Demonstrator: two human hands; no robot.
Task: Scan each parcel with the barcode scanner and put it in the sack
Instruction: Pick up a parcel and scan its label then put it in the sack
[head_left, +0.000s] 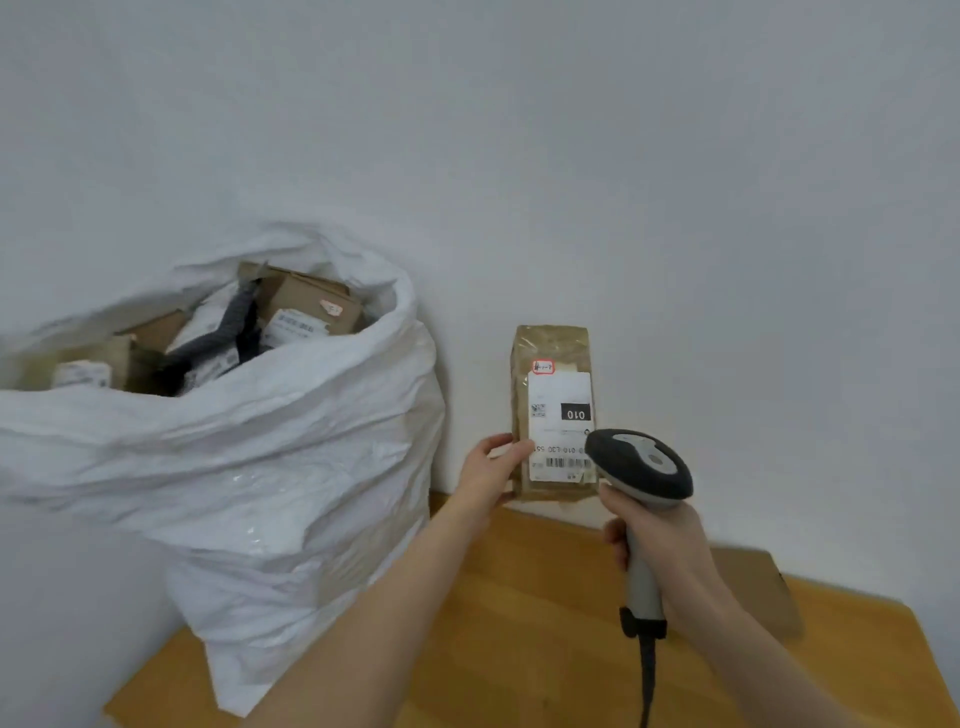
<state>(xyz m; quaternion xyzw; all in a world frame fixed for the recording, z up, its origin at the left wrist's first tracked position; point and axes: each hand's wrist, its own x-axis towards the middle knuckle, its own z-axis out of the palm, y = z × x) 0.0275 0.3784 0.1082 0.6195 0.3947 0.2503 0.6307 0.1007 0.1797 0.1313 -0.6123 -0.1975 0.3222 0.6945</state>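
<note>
Your left hand (493, 467) grips the lower left edge of an upright brown taped parcel (553, 358) above the far edge of the wooden table (519, 623), your right hand (660, 545) is wrapped around the grey barcode scanner (644, 467) whose head sits just beside its label, and the open white sack (234, 441) of parcels stands to the left.

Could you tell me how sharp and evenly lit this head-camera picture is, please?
Head view: soft, even light; small glints on the sack, its left rim blurred; the label on the parcel is sharp only in large print; wide-angle distortion curves the table edge.
</note>
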